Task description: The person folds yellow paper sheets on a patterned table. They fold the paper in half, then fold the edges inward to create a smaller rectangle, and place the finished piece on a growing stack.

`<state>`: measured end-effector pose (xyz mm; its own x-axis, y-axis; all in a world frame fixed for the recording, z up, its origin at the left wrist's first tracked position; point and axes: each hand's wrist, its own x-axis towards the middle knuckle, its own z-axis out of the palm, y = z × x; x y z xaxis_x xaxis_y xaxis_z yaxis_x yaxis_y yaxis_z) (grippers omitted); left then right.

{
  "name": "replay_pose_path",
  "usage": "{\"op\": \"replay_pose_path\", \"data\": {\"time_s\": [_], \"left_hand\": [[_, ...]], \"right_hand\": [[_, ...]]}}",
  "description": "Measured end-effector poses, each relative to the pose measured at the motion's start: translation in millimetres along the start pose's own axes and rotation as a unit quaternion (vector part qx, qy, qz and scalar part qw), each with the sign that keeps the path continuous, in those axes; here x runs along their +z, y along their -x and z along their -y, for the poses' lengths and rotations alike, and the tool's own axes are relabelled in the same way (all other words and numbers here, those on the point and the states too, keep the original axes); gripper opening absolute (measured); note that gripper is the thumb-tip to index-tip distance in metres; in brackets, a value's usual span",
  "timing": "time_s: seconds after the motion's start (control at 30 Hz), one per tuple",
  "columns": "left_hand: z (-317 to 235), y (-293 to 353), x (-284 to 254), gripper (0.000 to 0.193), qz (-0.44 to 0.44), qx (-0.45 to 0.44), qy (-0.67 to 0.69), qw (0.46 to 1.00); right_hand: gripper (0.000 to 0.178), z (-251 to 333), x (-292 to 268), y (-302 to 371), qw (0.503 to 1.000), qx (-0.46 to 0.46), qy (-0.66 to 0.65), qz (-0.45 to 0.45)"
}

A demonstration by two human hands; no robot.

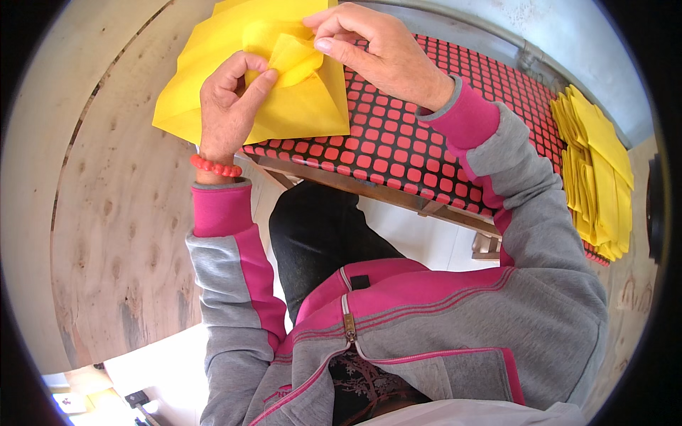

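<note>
I see the yellow fabric sheet (298, 110) over the desk's (412, 142) left end, under the left hand (232, 103), which pinches its fold, and left of the right hand (383, 57), whose bent fingers touch it, pinching or not I cannot tell.

The person is wearing black trousers (316, 227) and a grey jacket (440, 330) with pink panels (391, 290), grey-edged pink cuffs (222, 211) and a front zip (349, 325); a dark patterned top (371, 382) is showing at its open neck, and a red beaded bracelet (215, 167) is circling the left wrist
</note>
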<state>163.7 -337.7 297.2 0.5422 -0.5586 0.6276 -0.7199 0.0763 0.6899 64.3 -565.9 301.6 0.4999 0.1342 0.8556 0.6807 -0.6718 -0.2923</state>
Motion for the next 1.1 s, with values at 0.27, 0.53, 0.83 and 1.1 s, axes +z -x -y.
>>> {"op": "replay_pose_path", "data": {"time_s": [0.27, 0.53, 0.83, 1.1], "left_hand": [[-2, 0, 0, 0.009, -0.005, 0.013, -0.003, 1.0], [-7, 1, -4, 0.01, 0.018, -0.008, -0.005, 1.0], [-2, -1, 10, 0.035, -0.042, 0.029, 0.035, 0.998], [-9, -7, 15, 0.044, -0.072, 0.043, -0.086, 0.993]], "right_hand": [[0.018, -2, 1, -2, 1.0, 0.001, 0.017, -0.012], [0.019, -5, 2, 0, 1.0, 0.003, 0.016, -0.022], [0.019, 15, -14, -3, 0.99, 0.125, -0.061, 0.009], [0.019, 14, -28, -12, 0.982, 0.122, -0.134, -0.045]]}}
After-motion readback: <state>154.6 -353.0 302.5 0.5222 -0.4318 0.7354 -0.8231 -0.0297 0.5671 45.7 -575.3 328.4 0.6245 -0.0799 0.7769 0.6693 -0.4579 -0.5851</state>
